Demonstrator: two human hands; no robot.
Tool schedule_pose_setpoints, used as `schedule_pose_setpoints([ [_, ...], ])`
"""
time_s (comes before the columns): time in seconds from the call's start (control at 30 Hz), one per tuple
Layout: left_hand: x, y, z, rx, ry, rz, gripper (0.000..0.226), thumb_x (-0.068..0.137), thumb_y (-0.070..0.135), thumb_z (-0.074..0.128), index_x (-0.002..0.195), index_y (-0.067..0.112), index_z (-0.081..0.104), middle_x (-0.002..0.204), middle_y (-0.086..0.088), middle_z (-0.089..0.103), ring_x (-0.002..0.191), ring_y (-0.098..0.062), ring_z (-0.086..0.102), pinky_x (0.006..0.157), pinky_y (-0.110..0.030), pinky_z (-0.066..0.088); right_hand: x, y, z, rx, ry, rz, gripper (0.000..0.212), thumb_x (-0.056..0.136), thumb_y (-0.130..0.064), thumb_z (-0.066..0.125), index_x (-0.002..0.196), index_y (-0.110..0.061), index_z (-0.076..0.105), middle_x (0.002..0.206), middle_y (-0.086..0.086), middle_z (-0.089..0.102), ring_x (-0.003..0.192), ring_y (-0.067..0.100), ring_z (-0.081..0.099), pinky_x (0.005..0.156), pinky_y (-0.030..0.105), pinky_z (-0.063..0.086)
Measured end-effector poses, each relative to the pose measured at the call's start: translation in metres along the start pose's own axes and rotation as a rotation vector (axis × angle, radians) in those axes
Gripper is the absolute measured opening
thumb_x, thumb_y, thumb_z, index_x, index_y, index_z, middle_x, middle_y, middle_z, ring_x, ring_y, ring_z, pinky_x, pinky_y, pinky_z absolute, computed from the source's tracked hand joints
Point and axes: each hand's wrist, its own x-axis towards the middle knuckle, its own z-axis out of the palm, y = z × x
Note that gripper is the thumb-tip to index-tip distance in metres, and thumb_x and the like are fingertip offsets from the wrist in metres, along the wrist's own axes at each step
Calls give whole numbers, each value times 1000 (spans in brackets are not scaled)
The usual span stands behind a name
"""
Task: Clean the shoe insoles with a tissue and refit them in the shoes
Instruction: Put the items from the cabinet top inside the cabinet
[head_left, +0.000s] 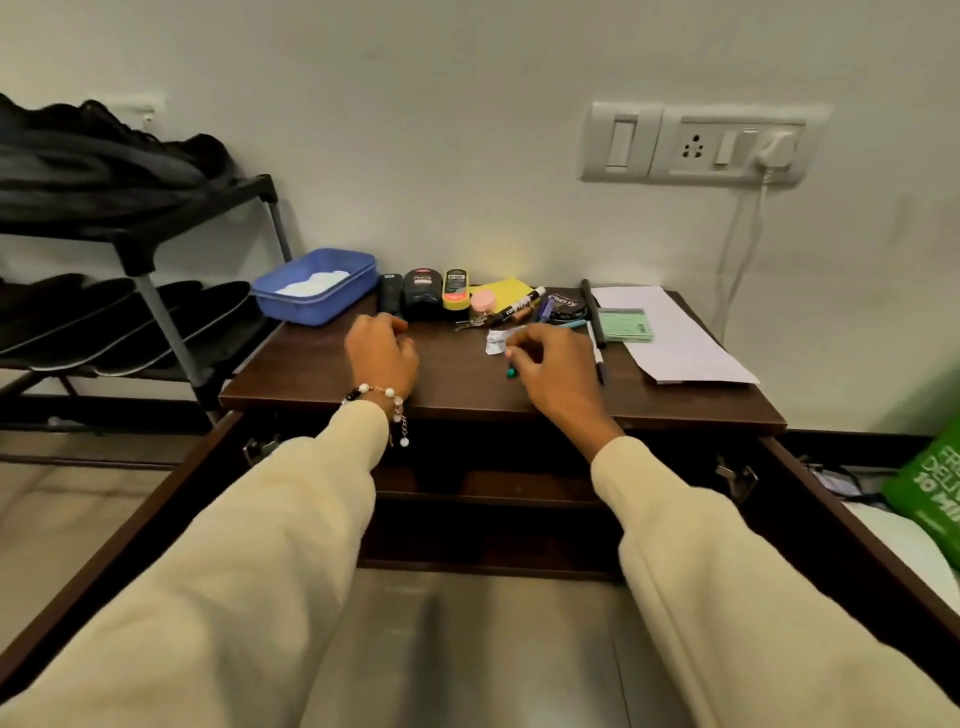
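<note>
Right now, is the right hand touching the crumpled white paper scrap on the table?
Touching, head view: right hand's fingertips meet the crumpled paper scrap's edge, with no gap showing.

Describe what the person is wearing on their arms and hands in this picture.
Both arms are covered by loose, long cream-coloured sleeves that end at the wrists. The left hand has a beaded bracelet at its wrist, with white and dark beads and a short dangling chain. The right hand is bare, with no jewellery visible.
</note>
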Motion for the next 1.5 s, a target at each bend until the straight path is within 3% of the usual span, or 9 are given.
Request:
schedule_pose_setpoints([
  [0.17, 58, -25, 10, 89, -109, -171, 55, 87, 31, 68, 127, -1, 49, 129, -23, 50, 122, -36, 46, 100, -38, 35, 66, -20, 53, -95, -125, -158, 36, 83, -20, 68, 116, -7, 61, 109, 13, 65, 104, 28, 58, 89, 35, 44],
  [0.43, 98, -46, 44, 234, -87, -23, 68, 74, 60, 70, 111, 4, 60, 113, -16, 62, 103, -33, 56, 89, -38, 41, 159, -26, 117, -566, -407, -346, 87, 79, -41, 70, 148, -23, 21, 148, 18, 29, 136, 36, 24, 110, 47, 25],
  [0.53, 103, -50, 47, 290, -56, 14, 62, 73, 63, 68, 105, 10, 65, 104, -12, 65, 96, -29, 58, 82, -35, 40, 181, -21, 130, -673, -549, -359, 88, 80, -51, 65, 149, -33, 14, 155, 17, 13, 143, 36, 6, 113, 56, 3],
  [0.67, 103, -51, 51, 343, -14, 33, 55, 80, 60, 61, 97, 8, 67, 97, -14, 65, 94, -32, 57, 80, -37, 39, 195, -17, 140, -700, -601, -346, 77, 81, -58, 59, 146, -35, 23, 150, 14, 29, 142, 34, 15, 110, 63, -4],
  [0.9, 85, -37, 42, 436, 58, -49, 37, 85, 37, 63, 98, 3, 63, 104, -20, 62, 101, -37, 54, 85, -41, 40, 176, -27, 133, -696, -599, -431, 67, 78, -50, 67, 136, -30, 41, 133, 10, 51, 133, 32, 33, 110, 62, 0],
  [1.07, 51, -26, 25, 419, 21, -159, 41, 88, 40, 60, 107, 4, 63, 117, -24, 54, 109, -42, 48, 92, -45, 39, 135, -39, 106, -622, -602, -548, 65, 76, -41, 70, 134, -25, 47, 126, 10, 57, 115, 30, 50, 97, 41, 42],
  [1.17, 22, -23, 7, 410, 3, -182, 40, 91, 39, 56, 107, 3, 63, 118, -25, 51, 110, -41, 46, 92, -44, 38, 98, -48, 89, -576, -573, -569, 59, 81, -33, 64, 136, -22, 46, 129, 11, 53, 115, 31, 51, 94, 38, 41],
  [1.33, -21, -24, -23, 349, 12, -100, 37, 93, 34, 47, 85, 1, 62, 94, -20, 63, 99, -35, 47, 77, -38, 31, 41, -66, 67, -499, -484, -550, 41, 88, -23, 56, 129, -24, 57, 144, 13, 41, 122, 30, 48, 96, 33, 35],
  [1.5, -67, -18, -57, 123, 61, -175, 36, 94, 29, 53, 101, -5, 60, 109, -24, 50, 87, -39, 51, 70, -31, 28, -7, -78, 53, -310, -472, -345, 39, 82, -25, 70, 120, -29, 65, 150, 9, 36, 125, 31, 48, 104, 36, 38],
])
